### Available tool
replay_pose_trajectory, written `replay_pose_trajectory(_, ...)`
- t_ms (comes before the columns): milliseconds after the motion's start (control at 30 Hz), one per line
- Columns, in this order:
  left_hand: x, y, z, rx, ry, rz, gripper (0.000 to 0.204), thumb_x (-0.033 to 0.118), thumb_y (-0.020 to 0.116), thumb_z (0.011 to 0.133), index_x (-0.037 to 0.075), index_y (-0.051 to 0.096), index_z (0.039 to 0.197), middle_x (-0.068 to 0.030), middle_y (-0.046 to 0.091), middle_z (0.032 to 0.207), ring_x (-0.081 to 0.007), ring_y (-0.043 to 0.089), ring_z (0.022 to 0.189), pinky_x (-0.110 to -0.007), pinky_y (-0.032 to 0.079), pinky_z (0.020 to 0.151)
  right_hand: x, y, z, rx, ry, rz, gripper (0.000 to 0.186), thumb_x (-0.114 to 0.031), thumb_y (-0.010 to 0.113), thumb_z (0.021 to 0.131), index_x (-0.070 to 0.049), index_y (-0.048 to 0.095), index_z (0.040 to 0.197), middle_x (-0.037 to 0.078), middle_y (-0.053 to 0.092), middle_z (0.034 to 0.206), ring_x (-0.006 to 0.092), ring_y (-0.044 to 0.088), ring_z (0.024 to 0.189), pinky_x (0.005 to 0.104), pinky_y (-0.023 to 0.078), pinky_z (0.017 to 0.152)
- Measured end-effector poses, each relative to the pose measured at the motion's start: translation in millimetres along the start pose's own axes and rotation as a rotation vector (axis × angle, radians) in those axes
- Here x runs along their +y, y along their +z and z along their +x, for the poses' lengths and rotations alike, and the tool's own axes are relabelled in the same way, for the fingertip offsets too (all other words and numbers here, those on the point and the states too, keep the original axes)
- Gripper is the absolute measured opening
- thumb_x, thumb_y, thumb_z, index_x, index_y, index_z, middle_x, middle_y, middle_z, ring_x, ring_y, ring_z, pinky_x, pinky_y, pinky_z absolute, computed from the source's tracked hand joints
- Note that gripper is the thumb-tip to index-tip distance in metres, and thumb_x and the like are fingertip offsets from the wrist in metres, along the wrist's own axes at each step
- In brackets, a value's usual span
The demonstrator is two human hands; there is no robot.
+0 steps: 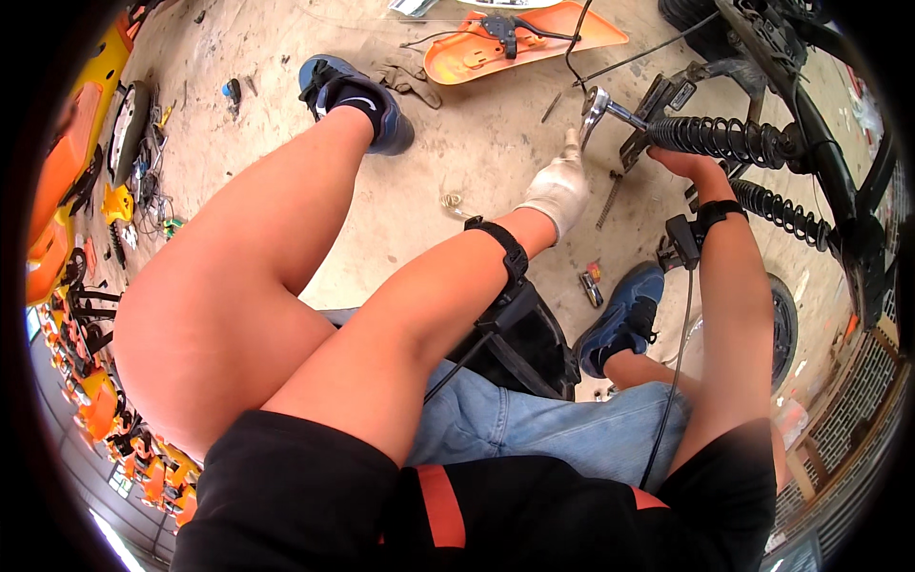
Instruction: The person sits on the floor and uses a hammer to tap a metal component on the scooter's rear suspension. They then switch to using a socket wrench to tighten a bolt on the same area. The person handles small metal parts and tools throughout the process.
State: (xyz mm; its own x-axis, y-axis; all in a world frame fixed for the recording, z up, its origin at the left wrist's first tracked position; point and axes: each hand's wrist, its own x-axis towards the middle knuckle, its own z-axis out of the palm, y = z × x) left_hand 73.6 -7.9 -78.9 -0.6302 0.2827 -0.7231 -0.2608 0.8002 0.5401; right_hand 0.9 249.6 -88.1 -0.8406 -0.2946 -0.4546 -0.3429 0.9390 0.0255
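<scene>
My left hand (558, 187), in a pale work glove, grips the handle of a ratchet wrench (595, 107). One gloved finger points up along the handle. The wrench's head and socket reach right, to the lower end of a black coil-spring shock absorber (715, 138) on a dark metal frame (822, 143). Just below that end is my bare right hand (694, 168), against the frame parts. Its fingers are largely hidden behind the spring and bracket, so their grip does not show. A second shock absorber (783, 212) lies lower, beside my right wrist.
An orange plastic panel (562, 48) with a brake lever (503, 33) on it lies beyond my hands. A crumpled glove (410, 84) is by my left shoe. A loose spring (608, 202) and a small battery-like item (591, 289) are on the floor. Orange machines line the left.
</scene>
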Motion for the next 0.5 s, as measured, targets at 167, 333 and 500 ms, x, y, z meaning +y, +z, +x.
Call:
replay_pose_trajectory(167,29.8,-22.9,-23.9,0.013,-0.137,-0.096,0.07,0.011,0.05,0.091,0.004,0.014,0.151,-0.0214,0.059,0.126,-0.0346,0.063,0.11,-0.046,0.05,0.094,-19.5,10.2,-4.8,0.238,0.127,-0.126,0.023,-0.026,0.058,0.085,-0.008,0.064,0.096,0.018,0.064,0.099,0.0374,0.061,0.095,0.0475,0.047,0.086)
replay_pose_trajectory(333,60.7,-70.1,-25.1,-0.365,0.648,1.116,0.026,0.01,0.065,0.081,0.008,0.071,0.106,-0.0118,0.073,0.088,-0.0259,0.072,0.083,-0.042,0.055,0.08,-21.2,15.9,-5.4,0.247,0.295,-0.035,0.025,-0.027,0.059,0.085,-0.013,0.065,0.104,0.016,0.064,0.11,0.0362,0.061,0.105,0.0467,0.05,0.088)
replay_pose_trajectory(500,66.9,-82.7,-27.3,0.001,0.66,0.713,0.01,0.016,0.077,0.069,0.011,0.074,0.078,-0.0124,0.071,0.08,-0.0278,0.07,0.078,-0.036,0.056,0.072,-21.9,24.7,-2.3,0.304,0.364,-0.048,0.03,-0.029,0.061,0.083,-0.019,0.064,0.111,0.013,0.064,0.113,0.0347,0.061,0.105,0.0466,0.052,0.085)
